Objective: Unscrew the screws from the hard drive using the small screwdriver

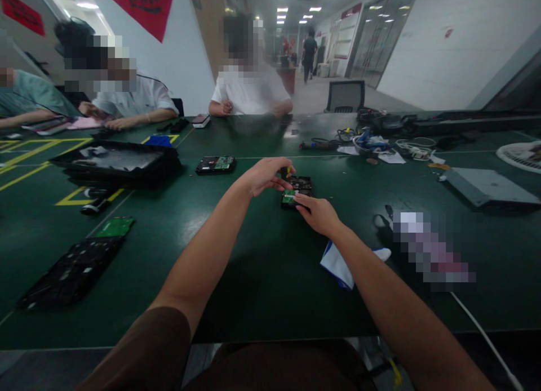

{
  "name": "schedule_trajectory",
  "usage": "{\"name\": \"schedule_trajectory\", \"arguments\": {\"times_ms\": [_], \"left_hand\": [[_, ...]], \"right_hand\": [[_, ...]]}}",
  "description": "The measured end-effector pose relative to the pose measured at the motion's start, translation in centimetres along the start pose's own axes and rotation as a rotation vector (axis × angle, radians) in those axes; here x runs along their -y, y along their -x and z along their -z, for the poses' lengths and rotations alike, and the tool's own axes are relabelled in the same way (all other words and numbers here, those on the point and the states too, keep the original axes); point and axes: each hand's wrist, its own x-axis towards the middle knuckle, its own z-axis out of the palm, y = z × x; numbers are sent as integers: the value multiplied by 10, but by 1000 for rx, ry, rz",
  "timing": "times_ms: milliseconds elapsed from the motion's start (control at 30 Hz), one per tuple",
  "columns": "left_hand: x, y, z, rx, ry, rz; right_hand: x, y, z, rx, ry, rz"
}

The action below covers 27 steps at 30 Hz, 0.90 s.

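From my end, I see the left hand (266,176) closed around a black-and-yellow tool (288,170) over a hard drive (302,183). My right hand (320,214) touches its green circuit board (289,196); whether it grips, I can't tell. The drive lies on the counter (270,278), a second hard drive (216,164) to its left.

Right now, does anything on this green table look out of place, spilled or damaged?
Yes: cables lie tangled beside loose paper, looking untidy; a white-and-blue cloth lies crumpled beneath the right forearm, awkwardly close to the hard drive. No spill or clear damage shows.
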Motion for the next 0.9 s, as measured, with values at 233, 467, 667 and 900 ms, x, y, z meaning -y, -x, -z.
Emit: {"name": "schedule_trajectory", "arguments": {"times_ms": [233,467,667,900], "left_hand": [[2,0,-3,19,46,-7],[2,0,-3,26,2,-14],[-2,1,-1,-17,-66,-31],[0,3,-10,83,87,33]], "right_hand": [[1,1,1,-3,1,-5],[2,0,1,-1,-3,-7],[0,0,0,-1,-2,-4],[-1,-1,-2,-8,6,5]]}}
